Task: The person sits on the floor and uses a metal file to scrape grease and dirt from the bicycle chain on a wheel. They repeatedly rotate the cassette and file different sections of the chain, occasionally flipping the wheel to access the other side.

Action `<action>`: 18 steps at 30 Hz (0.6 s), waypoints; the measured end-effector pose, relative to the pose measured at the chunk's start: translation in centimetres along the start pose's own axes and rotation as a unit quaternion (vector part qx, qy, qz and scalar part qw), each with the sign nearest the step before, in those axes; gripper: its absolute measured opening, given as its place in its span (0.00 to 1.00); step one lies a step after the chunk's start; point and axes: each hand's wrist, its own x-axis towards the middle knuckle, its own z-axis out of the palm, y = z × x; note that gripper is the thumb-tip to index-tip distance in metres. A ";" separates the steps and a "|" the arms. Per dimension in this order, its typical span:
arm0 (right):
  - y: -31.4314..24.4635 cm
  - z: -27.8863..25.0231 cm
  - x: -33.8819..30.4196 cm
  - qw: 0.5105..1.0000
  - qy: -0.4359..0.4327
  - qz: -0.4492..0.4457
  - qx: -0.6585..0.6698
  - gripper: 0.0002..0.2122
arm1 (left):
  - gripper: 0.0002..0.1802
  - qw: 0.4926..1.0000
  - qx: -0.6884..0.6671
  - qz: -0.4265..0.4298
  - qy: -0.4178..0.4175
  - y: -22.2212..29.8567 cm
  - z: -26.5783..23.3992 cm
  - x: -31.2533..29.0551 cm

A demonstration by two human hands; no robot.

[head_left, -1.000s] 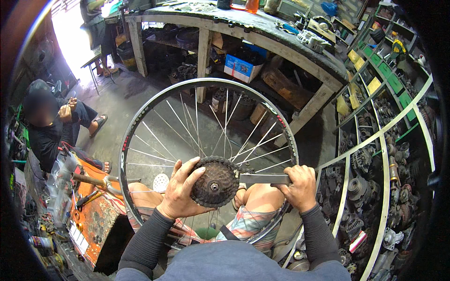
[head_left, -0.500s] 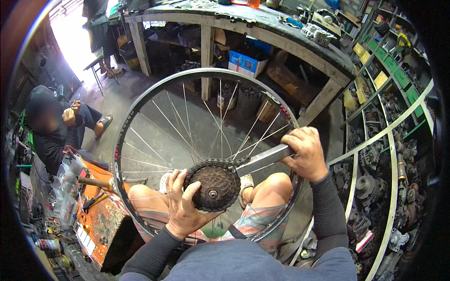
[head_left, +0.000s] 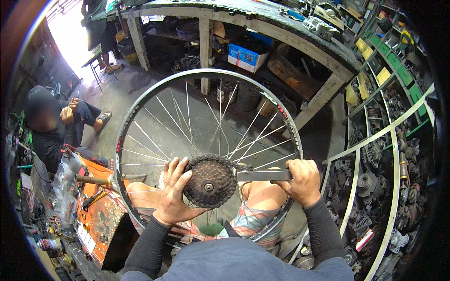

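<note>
A bicycle wheel (head_left: 213,72) rests across my lap with its sprocket side up. At its middle sits a dark, greasy cassette (head_left: 209,181), a piece of chain (head_left: 201,159) wrapped along its far edge. That chain belongs to a chain whip, whose flat grey handle (head_left: 260,175) points out to the right. My right hand (head_left: 302,181) is closed round the handle's outer end. Against the cassette's left side lies my left hand (head_left: 176,192), fingers spread and thumb below the sprockets.
To the left stands an orange, worn box (head_left: 105,222) with tools on it. A person (head_left: 51,122) sits beyond it. A workbench (head_left: 206,47) runs along the far side, a blue and white carton (head_left: 246,56) beneath. Shelves of metal parts (head_left: 370,182) line the right.
The chain whip's handle has swung clockwise, its outer end coming nearer to me along with my right hand. My left hand has shifted slightly left, its fingers straighter.
</note>
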 end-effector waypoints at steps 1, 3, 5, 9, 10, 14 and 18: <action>-0.1 0.1 -0.3 1.000 0.002 0.007 -0.005 0.24 | 0.71 1.000 -0.015 -0.005 -0.002 -0.1 0.2 0.0; -0.1 0.1 -1.2 1.000 0.005 0.027 -0.014 0.24 | 0.71 0.999 -0.035 -0.005 -0.009 0.1 0.4 0.4; 0.3 0.0 -1.5 0.999 0.006 0.025 -0.019 0.24 | 0.72 0.999 -0.044 0.002 -0.010 0.4 0.6 0.9; 0.9 -0.5 -1.3 1.000 0.003 0.024 -0.012 0.23 | 0.74 0.999 -0.050 0.000 -0.008 0.4 1.2 1.5; 0.9 -0.3 -1.6 1.000 0.005 0.027 -0.011 0.23 | 0.74 0.998 -0.056 0.001 -0.007 0.4 1.3 1.4; 0.5 0.1 -2.0 0.999 0.025 0.044 -0.010 0.24 | 0.75 0.997 -0.073 0.000 -0.012 0.3 1.6 1.5; 0.3 0.4 -2.2 0.997 -0.001 0.069 -0.021 0.25 | 0.76 0.997 -0.071 -0.006 -0.008 0.3 1.6 1.3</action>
